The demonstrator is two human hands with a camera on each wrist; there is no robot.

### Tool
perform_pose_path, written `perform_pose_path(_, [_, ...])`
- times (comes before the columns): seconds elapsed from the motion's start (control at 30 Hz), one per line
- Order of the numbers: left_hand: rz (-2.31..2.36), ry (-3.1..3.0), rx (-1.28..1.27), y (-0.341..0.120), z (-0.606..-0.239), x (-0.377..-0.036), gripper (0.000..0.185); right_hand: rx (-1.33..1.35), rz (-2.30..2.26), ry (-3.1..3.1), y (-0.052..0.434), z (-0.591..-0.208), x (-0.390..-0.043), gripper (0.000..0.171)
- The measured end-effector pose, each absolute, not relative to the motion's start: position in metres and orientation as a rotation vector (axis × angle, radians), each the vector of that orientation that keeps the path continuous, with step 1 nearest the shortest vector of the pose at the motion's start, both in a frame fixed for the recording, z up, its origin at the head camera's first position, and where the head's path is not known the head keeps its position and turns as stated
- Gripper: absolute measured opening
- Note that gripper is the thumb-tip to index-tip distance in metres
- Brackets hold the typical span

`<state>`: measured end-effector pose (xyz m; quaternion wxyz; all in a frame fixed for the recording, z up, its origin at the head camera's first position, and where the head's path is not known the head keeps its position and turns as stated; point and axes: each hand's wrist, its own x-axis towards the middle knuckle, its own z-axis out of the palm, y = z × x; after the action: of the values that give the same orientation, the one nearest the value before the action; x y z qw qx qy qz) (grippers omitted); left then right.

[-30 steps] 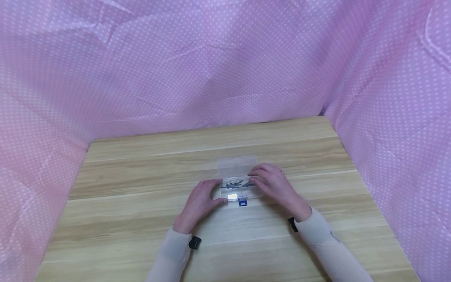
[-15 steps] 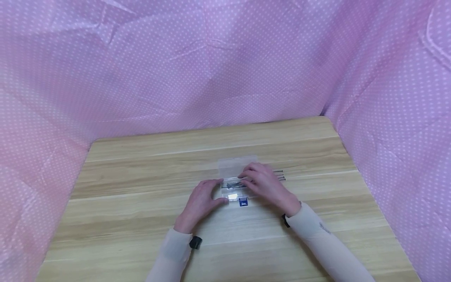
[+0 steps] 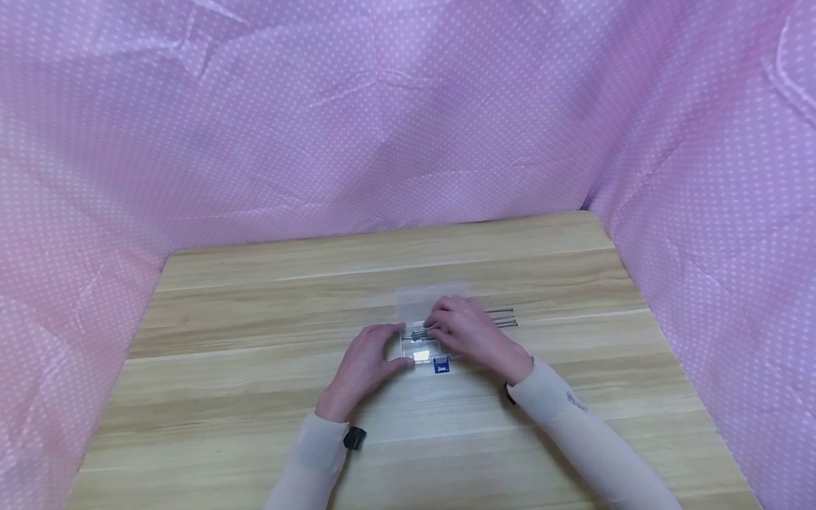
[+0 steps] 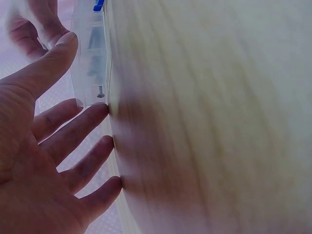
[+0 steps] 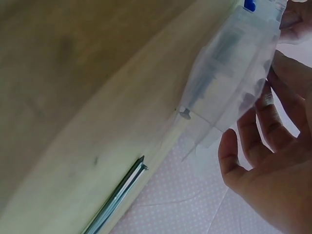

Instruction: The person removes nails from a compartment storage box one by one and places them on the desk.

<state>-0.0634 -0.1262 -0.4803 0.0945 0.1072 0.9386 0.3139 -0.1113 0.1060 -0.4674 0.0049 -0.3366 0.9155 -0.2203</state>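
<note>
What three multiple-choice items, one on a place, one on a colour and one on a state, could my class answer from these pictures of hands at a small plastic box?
1. Where do the loose nails lie?
A. On the table right of the box
B. Inside the lid
C. Under the left hand

2. What colour is the box's clasp?
A. Red
B. Blue
C. Green

3. How is the clear box?
A. Shut and latched
B. Upside down
C. Open, lid tilted back

Answers:
1 A, the head view shows them on the wooden table past the right hand.
2 B, the small tab at the front edge is blue.
3 C, the lid stands behind the tray while the left hand rests against its left end.
</note>
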Motion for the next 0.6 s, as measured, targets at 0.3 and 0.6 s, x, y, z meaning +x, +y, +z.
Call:
perform_pose_path(0.3, [0.932, 2.772, 0.294, -0.126, -0.480, -0.063, 0.069, -1.049, -0.635, 2.825, 0.103, -0.468, -0.117, 0.009])
perform_pose_path(0.6, [0.939, 2.764, 0.286, -0.125, -0.479, -0.063, 0.069, -1.086, -0.594, 2.796, 0.101, -0.469, -0.122, 0.009])
